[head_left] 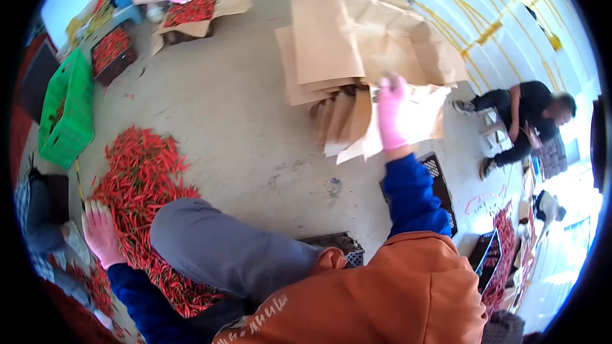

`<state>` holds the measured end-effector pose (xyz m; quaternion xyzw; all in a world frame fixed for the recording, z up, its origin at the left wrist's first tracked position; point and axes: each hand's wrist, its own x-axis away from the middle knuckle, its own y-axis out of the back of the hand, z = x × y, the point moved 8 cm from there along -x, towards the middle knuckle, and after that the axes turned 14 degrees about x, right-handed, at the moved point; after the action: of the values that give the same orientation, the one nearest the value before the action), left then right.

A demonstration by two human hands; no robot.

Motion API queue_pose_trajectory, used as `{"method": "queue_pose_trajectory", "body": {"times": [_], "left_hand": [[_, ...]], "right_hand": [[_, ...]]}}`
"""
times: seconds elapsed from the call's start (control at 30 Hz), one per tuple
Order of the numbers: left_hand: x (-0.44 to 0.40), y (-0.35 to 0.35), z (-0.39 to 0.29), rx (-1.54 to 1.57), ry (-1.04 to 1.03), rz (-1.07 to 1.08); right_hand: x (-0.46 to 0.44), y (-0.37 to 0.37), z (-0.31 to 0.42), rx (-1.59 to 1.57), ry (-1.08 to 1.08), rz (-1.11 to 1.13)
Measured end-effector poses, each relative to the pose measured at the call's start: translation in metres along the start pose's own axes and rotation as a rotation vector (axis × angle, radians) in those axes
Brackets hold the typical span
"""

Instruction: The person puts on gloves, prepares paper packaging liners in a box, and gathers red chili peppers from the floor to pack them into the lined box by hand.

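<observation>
My left hand (102, 234), in a pink glove, lies at the left edge of a heap of red chili peppers (143, 175). Its fingers are stretched out and hold nothing that I can see. Out to the right, my right hand (393, 113), gloved in pink with darkened fingertips, is closed on a sheet of brown paper (364, 143), which looks bright in the sun. Behind that hand rises a stack of brown paper sheets (325, 41), some folded over and fanned at the near edge.
A green crate (67, 111) and a dark crate of peppers (113, 51) stand at left. A co-worker in pink gloves handles a paper-lined crate of peppers (194, 9). Another person (532, 114) sits at right. A black crate (440, 191) lies below my right arm.
</observation>
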<state>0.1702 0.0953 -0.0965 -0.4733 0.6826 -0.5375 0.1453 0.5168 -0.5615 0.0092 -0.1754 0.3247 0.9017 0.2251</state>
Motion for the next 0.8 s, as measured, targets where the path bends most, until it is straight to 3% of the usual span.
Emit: {"method": "queue_pose_trajectory", "body": {"times": [0.1, 0.27, 0.47, 0.67, 0.73, 0.8], "left_hand": [[-0.013, 0.011, 0.006, -0.006, 0.033, -0.043], [-0.020, 0.030, 0.004, -0.028, 0.028, -0.109], [-0.006, 0.044, -0.005, -0.024, -0.031, -0.171], [-0.042, 0.105, -0.042, -0.007, -0.030, -0.154], [-0.096, 0.156, -0.060, 0.191, 0.303, 0.244], [-0.097, 0.167, -0.064, 0.268, 0.448, 0.447]], "right_hand": [[-0.068, 0.037, -0.160, -0.209, -0.543, 0.022], [-0.084, 0.013, -0.191, -0.271, -0.853, 0.143], [-0.088, -0.009, -0.184, -0.053, -0.845, 0.205], [-0.087, -0.023, -0.174, -0.247, -0.916, 0.217], [-0.083, -0.026, -0.165, -0.231, -0.949, 0.176], [-0.082, -0.032, -0.167, -0.219, -0.966, 0.176]]}}
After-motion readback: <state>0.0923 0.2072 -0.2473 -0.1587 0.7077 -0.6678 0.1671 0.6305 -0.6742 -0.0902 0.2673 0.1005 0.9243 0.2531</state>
